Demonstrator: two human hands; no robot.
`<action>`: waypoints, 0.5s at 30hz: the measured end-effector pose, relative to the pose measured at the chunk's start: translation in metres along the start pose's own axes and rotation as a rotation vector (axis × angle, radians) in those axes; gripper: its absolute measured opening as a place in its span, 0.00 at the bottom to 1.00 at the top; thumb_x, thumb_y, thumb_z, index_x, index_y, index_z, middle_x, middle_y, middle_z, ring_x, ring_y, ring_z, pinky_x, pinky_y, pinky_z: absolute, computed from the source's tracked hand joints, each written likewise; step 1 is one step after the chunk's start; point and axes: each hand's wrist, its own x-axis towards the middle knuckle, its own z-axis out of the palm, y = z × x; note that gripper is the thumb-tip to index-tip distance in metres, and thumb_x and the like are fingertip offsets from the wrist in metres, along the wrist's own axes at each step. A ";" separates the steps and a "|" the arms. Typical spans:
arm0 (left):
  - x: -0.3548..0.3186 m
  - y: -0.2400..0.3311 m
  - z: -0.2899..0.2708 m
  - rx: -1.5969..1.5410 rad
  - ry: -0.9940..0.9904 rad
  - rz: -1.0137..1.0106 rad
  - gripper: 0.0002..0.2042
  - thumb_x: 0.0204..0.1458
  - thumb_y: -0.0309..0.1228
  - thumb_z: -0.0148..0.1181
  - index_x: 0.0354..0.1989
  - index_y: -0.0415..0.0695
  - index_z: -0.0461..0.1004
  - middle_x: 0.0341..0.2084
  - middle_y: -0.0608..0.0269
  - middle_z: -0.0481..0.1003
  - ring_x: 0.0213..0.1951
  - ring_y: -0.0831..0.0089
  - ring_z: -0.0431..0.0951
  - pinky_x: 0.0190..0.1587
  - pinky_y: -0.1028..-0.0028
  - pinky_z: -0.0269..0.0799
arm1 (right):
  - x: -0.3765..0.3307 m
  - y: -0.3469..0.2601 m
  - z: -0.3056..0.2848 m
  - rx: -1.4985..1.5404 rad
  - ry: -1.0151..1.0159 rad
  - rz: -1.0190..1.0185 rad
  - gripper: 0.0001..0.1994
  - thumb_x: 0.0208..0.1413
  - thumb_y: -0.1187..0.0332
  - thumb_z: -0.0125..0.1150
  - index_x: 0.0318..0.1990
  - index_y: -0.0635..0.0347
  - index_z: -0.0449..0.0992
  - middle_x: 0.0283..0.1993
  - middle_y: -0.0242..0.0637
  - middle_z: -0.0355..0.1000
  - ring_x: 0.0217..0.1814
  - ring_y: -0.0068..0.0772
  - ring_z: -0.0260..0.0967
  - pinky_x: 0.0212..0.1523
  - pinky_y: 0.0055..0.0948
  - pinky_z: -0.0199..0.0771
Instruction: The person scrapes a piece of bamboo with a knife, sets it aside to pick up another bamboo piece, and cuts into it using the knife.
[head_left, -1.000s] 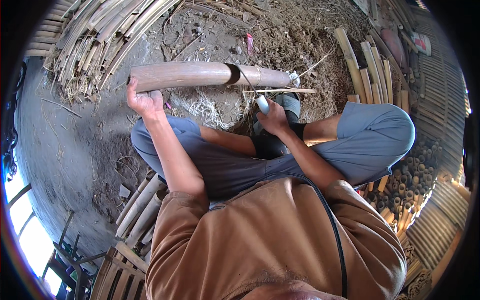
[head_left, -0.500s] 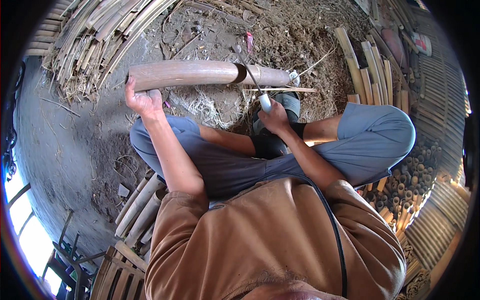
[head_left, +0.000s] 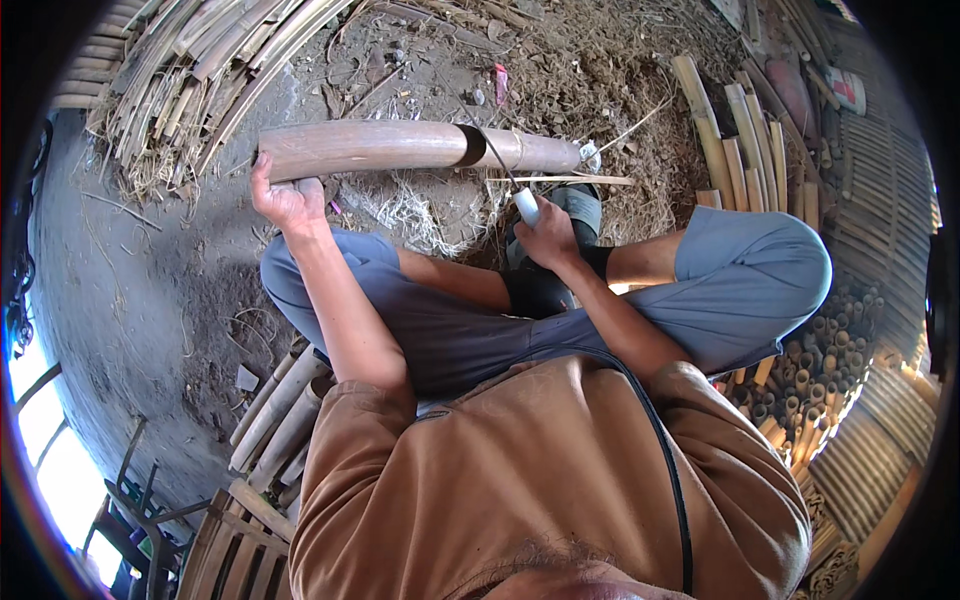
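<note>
A thick brown bamboo pole lies crosswise in front of my crossed legs, a dark band around it right of its middle. My left hand is closed under its left end, the thumb up against the cut edge. Closed around the pale handle of a long thin-bladed knife is my right hand. The dark blade slants up and left across the pole, just right of the dark band. Whether its edge cuts into the bamboo I cannot tell. Beneath the right part of the pole lies a thin split strip.
Long bamboo slats are heaped at the far left. Upright split bamboo pieces stand at the right, with many small bamboo tubes lower down. Thick poles lie at my left side. Dry shavings cover the ground beyond the pole.
The knife has shifted slightly to the left in my right hand, and the dark band on the pole sits a little further left. My left hand keeps its place.
</note>
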 end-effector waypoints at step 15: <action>-0.004 -0.006 0.008 -0.019 0.045 0.027 0.27 0.41 0.40 0.66 0.49 0.39 0.71 0.47 0.56 0.71 0.53 0.59 0.70 0.60 0.54 0.61 | 0.001 0.008 0.003 -0.036 -0.015 0.027 0.23 0.47 0.63 0.59 0.49 0.70 0.72 0.42 0.59 0.75 0.47 0.61 0.74 0.50 0.48 0.73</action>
